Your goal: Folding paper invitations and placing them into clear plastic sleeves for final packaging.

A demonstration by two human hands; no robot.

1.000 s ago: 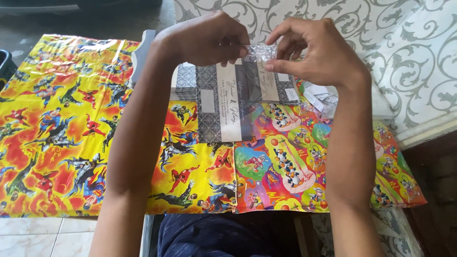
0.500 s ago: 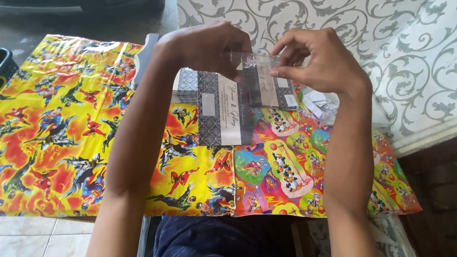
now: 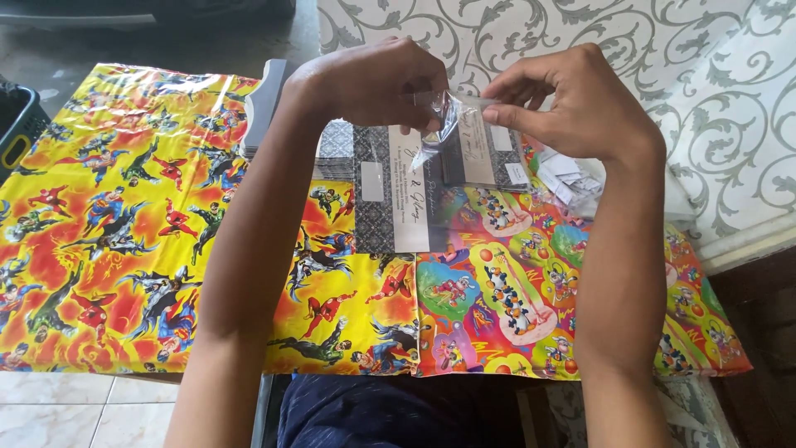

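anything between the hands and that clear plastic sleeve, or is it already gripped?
Nothing visible in the way. The left hand and right hand both pinch the clear plastic sleeve directly with bare fingers, holding it up above the patterned cards on the table.

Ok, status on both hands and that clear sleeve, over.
Left hand and right hand both pinching the clear plastic sleeve, held above the patterned card. Nothing blocking.
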